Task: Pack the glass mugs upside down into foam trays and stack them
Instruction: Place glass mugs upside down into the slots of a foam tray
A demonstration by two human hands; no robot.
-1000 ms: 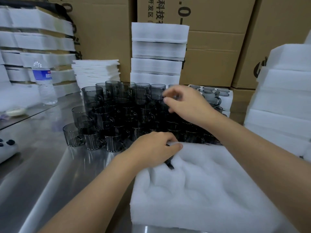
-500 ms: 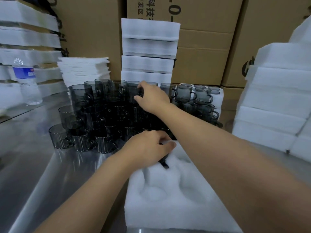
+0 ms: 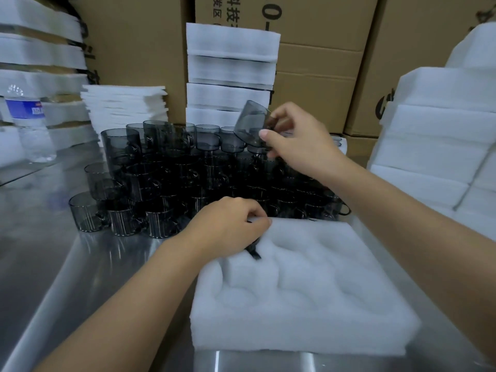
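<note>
Left hand point(image 3: 228, 221) at lower centre, fingers curled down onto the far-left corner of the white moulded foam tray point(image 3: 308, 285); narrow dark piece point(image 3: 253, 252) sticking out beneath the fingers, gripped or not impossible to tell. Right hand point(image 3: 298, 146) right of centre, above the heap, thumb and fingers pinching a smoky grey glass mug point(image 3: 251, 122), tilted, clear of the others.

Far left: clear plastic water bottle with blue label point(image 3: 29, 122), upright on the brushed steel table point(image 3: 40, 264). Behind it, upper left, layered white foam slabs point(image 3: 40, 52) with brown card between. Next along, low stack of thin white foam sheets point(image 3: 123, 103). Left of centre to centre: crowded heap of matching grey glass mugs point(image 3: 150, 181), stacked several high, mouths up, touching one another, front row just beyond the tray's far edge. Behind the heap, tall column of white foam trays point(image 3: 230, 73) against brown cardboard cartons point(image 3: 322, 49) with printed characters. Lower centre to right: the tray under the left hand, flat on the table, shallow round pockets showing in its top. Right edge: more white foam blocks point(image 3: 442, 135), piled high beside the right forearm.
</note>
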